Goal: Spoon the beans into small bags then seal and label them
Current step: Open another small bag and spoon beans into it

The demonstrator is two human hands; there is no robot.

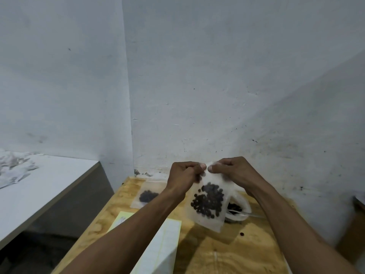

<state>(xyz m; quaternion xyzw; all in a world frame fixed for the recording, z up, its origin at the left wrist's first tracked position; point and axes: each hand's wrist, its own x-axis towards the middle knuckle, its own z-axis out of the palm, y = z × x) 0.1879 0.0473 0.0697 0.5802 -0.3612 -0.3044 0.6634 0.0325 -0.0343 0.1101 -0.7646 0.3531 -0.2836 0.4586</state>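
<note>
While it hangs in the air above the middle of the pale plywood table (207, 252), the small translucent plastic bag of dark round beans (209, 202) is held by its top edge alone. Left hand (184, 175) and right hand (235, 172) each pinch that edge between thumb and fingertips, thumbs nearly touching. Probably they are pressing the seal closed. Any gap left in the strip could let beans spill; one stray bean (241, 233) already lies near, to the right. Behind the bag sits a white bowl (244, 204) of beans. Far left lies another filled flat bag (147, 194); nearer, yellow-edged label sheets (167, 238).
</note>
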